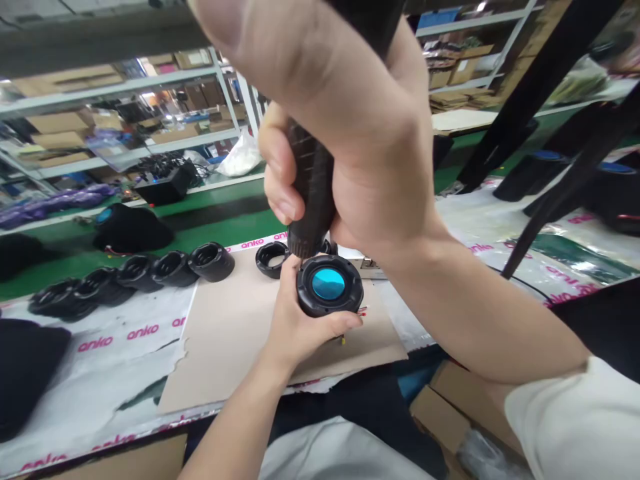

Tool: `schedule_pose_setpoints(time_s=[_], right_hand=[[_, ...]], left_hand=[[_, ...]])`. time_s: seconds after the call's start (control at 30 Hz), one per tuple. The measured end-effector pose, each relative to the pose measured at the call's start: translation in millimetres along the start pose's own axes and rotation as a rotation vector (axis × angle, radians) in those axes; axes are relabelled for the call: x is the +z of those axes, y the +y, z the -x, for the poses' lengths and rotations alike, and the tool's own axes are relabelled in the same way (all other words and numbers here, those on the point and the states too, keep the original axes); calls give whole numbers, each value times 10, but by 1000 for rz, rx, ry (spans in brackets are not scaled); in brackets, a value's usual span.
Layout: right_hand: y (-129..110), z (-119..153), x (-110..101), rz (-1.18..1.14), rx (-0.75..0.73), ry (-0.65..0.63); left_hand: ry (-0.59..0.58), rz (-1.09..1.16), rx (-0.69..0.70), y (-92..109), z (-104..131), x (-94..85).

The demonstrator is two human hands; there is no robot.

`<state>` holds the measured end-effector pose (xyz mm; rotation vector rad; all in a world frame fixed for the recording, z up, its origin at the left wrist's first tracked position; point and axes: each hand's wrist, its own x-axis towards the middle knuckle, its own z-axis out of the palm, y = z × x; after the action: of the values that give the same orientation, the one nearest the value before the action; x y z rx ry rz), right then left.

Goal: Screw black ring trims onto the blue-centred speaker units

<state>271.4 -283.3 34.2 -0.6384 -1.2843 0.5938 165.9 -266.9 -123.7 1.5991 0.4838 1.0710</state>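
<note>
While both hands work above the tabletop (225, 333):
Left hand (295, 327): grip closed around round lens housing (329, 285).
Right hand (350, 133): grip wrapped tight on black driver (310, 193).

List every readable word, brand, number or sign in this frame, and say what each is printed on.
"anko" in pink, repeated on the white plastic sheet left of the cardboard.
"anko" in pink on the sheet's strip behind the cardboard.
"anko" in pink on the crumpled plastic at right, partly blurred.
Shelf boxes: any print is too blurred to read.
The blue-lensed part in the left hand bears no readable text.
</note>
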Motion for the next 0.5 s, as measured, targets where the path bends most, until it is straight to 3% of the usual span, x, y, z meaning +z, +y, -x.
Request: schedule_pose_setpoints(time_s=[0.23,0.5], right_hand=[[3,50,30,101,21,-1],[175,37,29,18,76,-156]], left_hand=[[-16,16,-41,-79,-2,-28],[12,40,-9,-110,48,-3]])
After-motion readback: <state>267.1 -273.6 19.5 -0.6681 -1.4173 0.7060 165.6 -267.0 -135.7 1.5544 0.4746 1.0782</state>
